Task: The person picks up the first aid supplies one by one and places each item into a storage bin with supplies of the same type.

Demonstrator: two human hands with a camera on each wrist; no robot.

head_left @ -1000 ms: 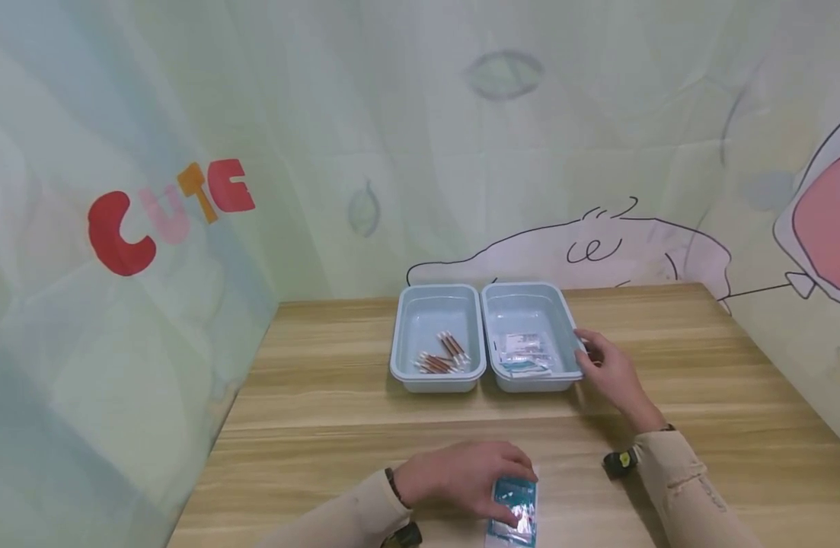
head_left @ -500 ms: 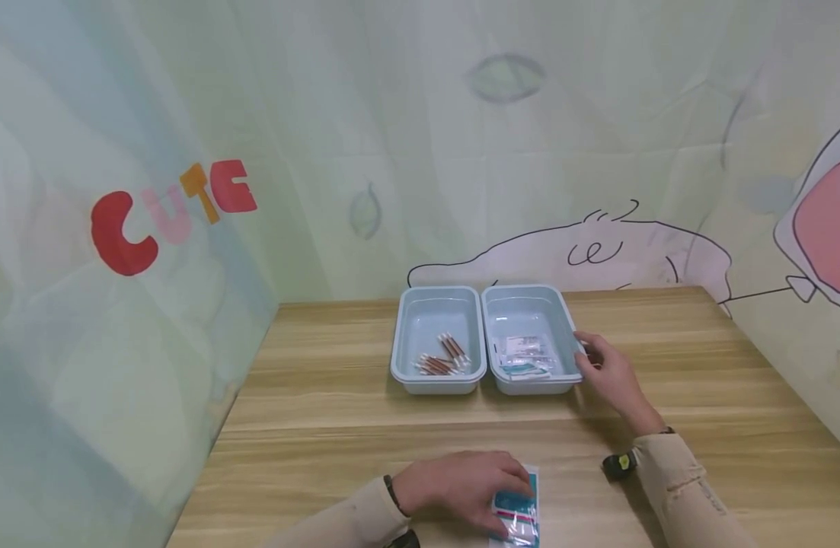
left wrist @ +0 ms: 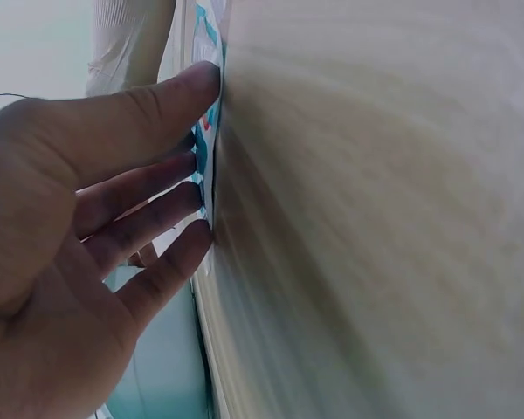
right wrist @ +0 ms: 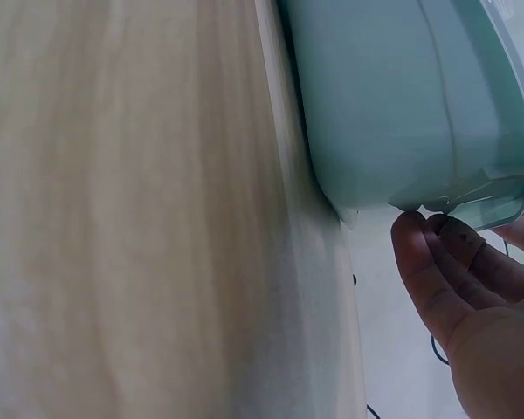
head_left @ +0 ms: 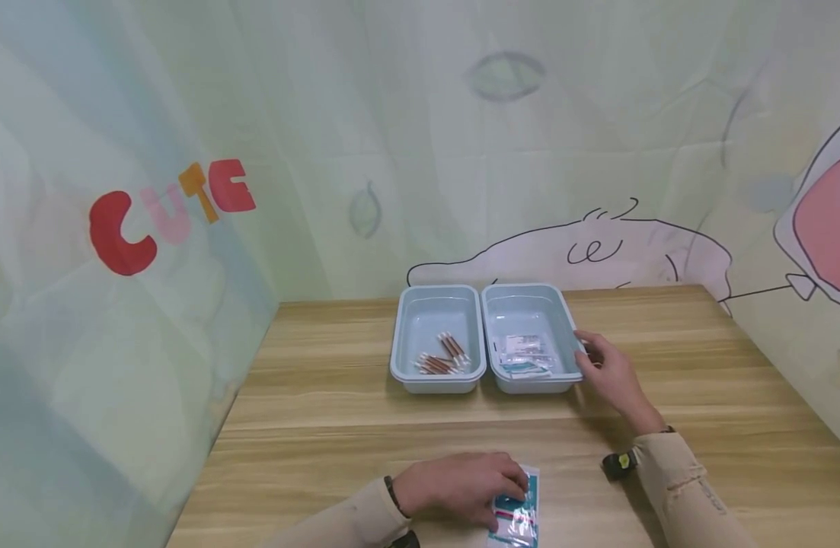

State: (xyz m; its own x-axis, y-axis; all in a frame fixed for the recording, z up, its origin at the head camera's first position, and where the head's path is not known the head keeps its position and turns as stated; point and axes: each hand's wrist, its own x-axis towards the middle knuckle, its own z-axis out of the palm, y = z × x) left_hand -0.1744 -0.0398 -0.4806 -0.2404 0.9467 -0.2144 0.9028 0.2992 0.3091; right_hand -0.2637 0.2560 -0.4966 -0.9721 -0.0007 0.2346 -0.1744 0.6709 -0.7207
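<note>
On the table near the front, a flat teal-and-white plastic packet (head_left: 518, 517) lies under the fingertips of my left hand (head_left: 461, 483). In the left wrist view the thumb and extended fingers touch the face of the packet (left wrist: 207, 113), spread apart along it. My right hand (head_left: 611, 377) grips the right rim of the right-hand light blue tray (head_left: 529, 291), fingertips against the rim and outer wall in the right wrist view. Several small clear and teal packets (head_left: 525, 356) lie inside that tray.
Left of it stands a matching light blue tray (head_left: 439, 292), holding several brown sticks with white tips (head_left: 442, 361). Both trays sit side by side near the back of the wooden table (head_left: 324, 396). A printed cloth wall (head_left: 365, 114) rises behind and at both sides.
My left thumb has drawn back from the packet's middle towards its left edge, uncovering a pink stripe. The fingers have shifted slightly down. My right hand and the trays keep their places.
</note>
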